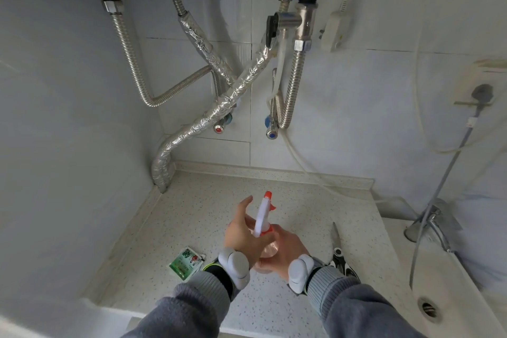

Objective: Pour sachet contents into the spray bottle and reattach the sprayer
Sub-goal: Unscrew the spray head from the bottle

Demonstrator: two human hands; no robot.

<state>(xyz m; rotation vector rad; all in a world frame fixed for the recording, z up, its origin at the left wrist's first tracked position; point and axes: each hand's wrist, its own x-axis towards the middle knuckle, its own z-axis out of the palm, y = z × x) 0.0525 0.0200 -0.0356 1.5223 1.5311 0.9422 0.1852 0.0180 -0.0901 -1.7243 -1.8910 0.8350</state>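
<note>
Fingers of the right hand wrap around the clear, pink-tinted plastic spray bottle, holding its body from the right side above the speckled pale stone countertop. We see the left hand at the bottle's neck, its fingers partly spread and curved around the white trigger sprayer with orange nozzle and collar; the thumb points up and away, so we cannot tell how firmly that hand grips. The sprayer sits at the top of the bottle, tilted away from us, nozzle pointing toward the back wall. We cannot tell whether its collar is screwed fully down. On the counter to the left of the hands lies the green and white sachet, flat and apart from the bottle. To the right, partly behind the right wrist, lie metal scissors. A white sink lies at the far right.
</note>
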